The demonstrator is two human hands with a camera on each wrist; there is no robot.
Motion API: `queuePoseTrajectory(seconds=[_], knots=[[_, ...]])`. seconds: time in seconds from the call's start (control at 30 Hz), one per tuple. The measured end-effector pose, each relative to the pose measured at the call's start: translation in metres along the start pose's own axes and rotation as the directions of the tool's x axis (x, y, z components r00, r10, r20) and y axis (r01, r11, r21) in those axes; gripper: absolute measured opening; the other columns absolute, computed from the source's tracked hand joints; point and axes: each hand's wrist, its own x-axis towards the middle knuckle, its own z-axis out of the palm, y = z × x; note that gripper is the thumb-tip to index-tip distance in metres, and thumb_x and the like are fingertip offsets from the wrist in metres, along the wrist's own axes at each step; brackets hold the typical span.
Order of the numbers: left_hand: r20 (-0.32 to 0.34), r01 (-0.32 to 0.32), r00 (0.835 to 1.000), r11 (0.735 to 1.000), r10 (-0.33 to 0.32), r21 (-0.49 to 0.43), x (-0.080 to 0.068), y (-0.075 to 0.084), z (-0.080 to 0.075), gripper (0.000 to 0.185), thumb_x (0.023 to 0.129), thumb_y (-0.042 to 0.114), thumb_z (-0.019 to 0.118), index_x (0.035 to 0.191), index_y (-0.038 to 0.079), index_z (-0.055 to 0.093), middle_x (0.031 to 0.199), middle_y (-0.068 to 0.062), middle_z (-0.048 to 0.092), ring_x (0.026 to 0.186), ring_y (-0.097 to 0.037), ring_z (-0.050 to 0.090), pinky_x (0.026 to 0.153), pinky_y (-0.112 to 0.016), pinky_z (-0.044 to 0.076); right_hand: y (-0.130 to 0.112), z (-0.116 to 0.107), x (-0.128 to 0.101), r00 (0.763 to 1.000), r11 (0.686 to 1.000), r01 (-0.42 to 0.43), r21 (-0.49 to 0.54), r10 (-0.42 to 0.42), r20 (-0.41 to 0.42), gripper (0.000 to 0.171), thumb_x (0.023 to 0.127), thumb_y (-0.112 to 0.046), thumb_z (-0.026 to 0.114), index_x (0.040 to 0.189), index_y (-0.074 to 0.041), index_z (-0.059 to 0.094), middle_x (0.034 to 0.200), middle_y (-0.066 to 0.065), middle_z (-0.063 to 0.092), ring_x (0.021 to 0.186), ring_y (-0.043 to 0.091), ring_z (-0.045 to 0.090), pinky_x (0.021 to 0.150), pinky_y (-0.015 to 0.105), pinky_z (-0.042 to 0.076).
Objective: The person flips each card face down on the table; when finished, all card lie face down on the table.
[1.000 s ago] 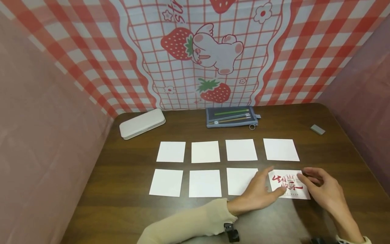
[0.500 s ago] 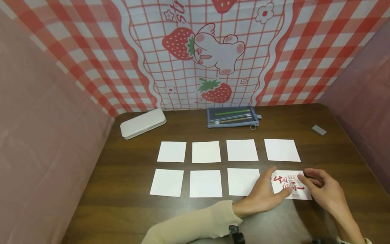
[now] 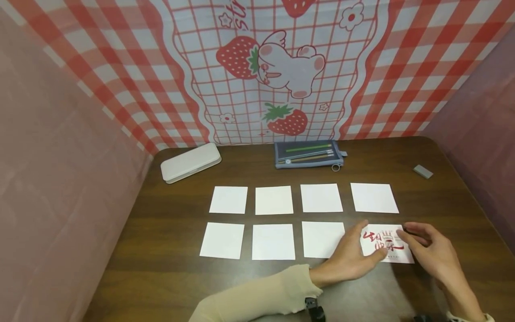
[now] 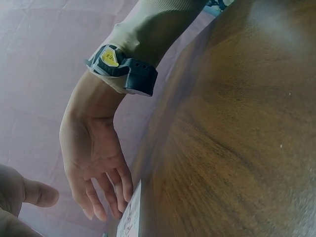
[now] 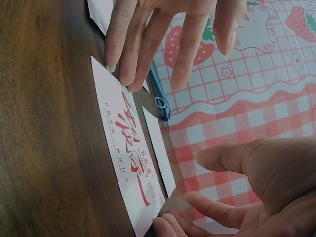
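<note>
A white card with red brush lettering (image 3: 387, 243) lies face up at the right end of the near row on the brown table (image 3: 161, 277). My left hand (image 3: 354, 252), in a beige sleeve, rests straight fingers on the card's left edge; in the right wrist view those fingers (image 5: 148, 39) press down beside the lettered card (image 5: 128, 163). My right hand (image 3: 428, 250) touches the card's right edge with relaxed fingers. Its fingertip meets the corner while the thumb (image 5: 222, 158) stays apart. The left wrist view shows the right hand (image 4: 94, 163) at the card's edge (image 4: 129, 222).
Several blank white cards (image 3: 273, 241) lie in two rows to the left of and behind the lettered one. At the back are a white case (image 3: 190, 162), a blue pencil pouch (image 3: 309, 154) and a grey eraser (image 3: 423, 171). Pink walls close both sides.
</note>
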Motion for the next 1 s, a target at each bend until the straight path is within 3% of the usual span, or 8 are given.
queuePoseTrajectory(seconds=[0.07,0.37,0.43,0.57,0.67,0.77,0.9,1.0], knots=[[0.0,-0.007,1.0,1.0,0.007,0.008,0.0,0.0,0.0,0.073,0.094,0.034,0.072,0.155,0.008,0.044,0.15,-0.005,0.058,0.135,-0.009,0.054,0.109,-0.021,0.046,0.0,-0.001,0.001,1.0,0.999,-0.004,0.036,0.003,0.01,0.055,0.1,-0.035,0.07,0.134,0.006,0.059,0.09,-0.047,0.048,0.081,-0.03,0.047,0.064,0.004,0.045],[0.001,-0.006,1.0,1.0,0.006,0.026,-0.001,-0.001,0.001,0.072,0.093,0.034,0.072,0.155,0.008,0.045,0.149,-0.005,0.058,0.133,-0.01,0.055,0.107,-0.02,0.047,0.0,-0.002,0.002,0.998,0.975,-0.059,0.215,0.049,0.05,0.05,0.102,-0.02,0.067,0.134,0.015,0.05,0.088,-0.041,0.055,0.082,-0.02,0.059,0.067,0.015,0.06],[0.0,-0.008,1.0,1.0,0.008,0.03,-0.001,-0.001,0.002,0.072,0.093,0.034,0.073,0.155,0.009,0.045,0.149,-0.005,0.058,0.134,-0.01,0.055,0.107,-0.02,0.047,0.001,-0.002,0.003,0.998,0.968,-0.059,0.243,0.049,0.048,0.041,0.102,-0.019,0.068,0.129,0.009,0.055,0.089,-0.04,0.057,0.082,-0.019,0.061,0.068,0.015,0.061],[-0.003,-0.018,1.0,0.999,0.018,0.034,-0.001,-0.001,0.001,0.072,0.093,0.034,0.072,0.154,0.008,0.045,0.147,-0.005,0.059,0.132,-0.008,0.056,0.106,-0.019,0.047,0.001,-0.006,0.002,0.998,0.946,-0.052,0.319,0.04,0.042,0.014,0.101,-0.016,0.07,0.113,-0.021,0.065,0.09,-0.037,0.062,0.082,-0.018,0.063,0.068,0.015,0.06],[-0.004,-0.035,0.999,0.998,0.035,0.045,-0.001,-0.001,0.001,0.071,0.093,0.034,0.072,0.154,0.007,0.046,0.146,-0.005,0.06,0.13,-0.008,0.056,0.104,-0.017,0.046,-0.002,-0.011,0.0,0.999,0.93,-0.04,0.366,0.028,0.038,0.024,0.1,-0.014,0.07,0.106,-0.036,0.065,0.093,-0.036,0.064,0.081,-0.015,0.066,0.067,0.015,0.06],[0.002,-0.054,0.999,0.997,0.054,0.059,-0.002,-0.001,0.001,0.068,0.094,0.034,0.071,0.153,0.007,0.048,0.147,-0.004,0.06,0.132,-0.008,0.056,0.106,-0.017,0.046,-0.007,-0.014,-0.002,0.999,0.93,-0.033,0.367,0.018,0.045,0.023,0.101,-0.016,0.069,0.107,-0.038,0.064,0.095,-0.036,0.065,0.08,-0.01,0.068,0.067,0.014,0.059],[0.013,-0.062,0.998,0.996,0.062,0.059,-0.003,-0.001,0.0,0.064,0.096,0.035,0.068,0.152,0.009,0.049,0.147,-0.002,0.06,0.132,-0.007,0.055,0.106,-0.016,0.045,-0.013,-0.018,-0.004,0.996,0.879,-0.024,0.476,-0.017,0.083,0.023,0.102,-0.013,0.067,0.112,-0.033,0.066,0.098,-0.03,0.071,0.078,-0.002,0.072,0.068,0.015,0.059],[0.015,-0.05,0.999,0.998,0.049,0.043,-0.003,0.001,-0.001,0.061,0.098,0.038,0.066,0.151,0.012,0.05,0.147,0.0,0.06,0.131,-0.005,0.055,0.105,-0.015,0.045,-0.017,-0.02,-0.005,0.99,0.806,-0.002,0.592,-0.083,0.117,0.025,0.103,-0.006,0.063,0.116,-0.027,0.068,0.102,-0.021,0.076,0.082,0.002,0.074,0.07,0.017,0.06]])
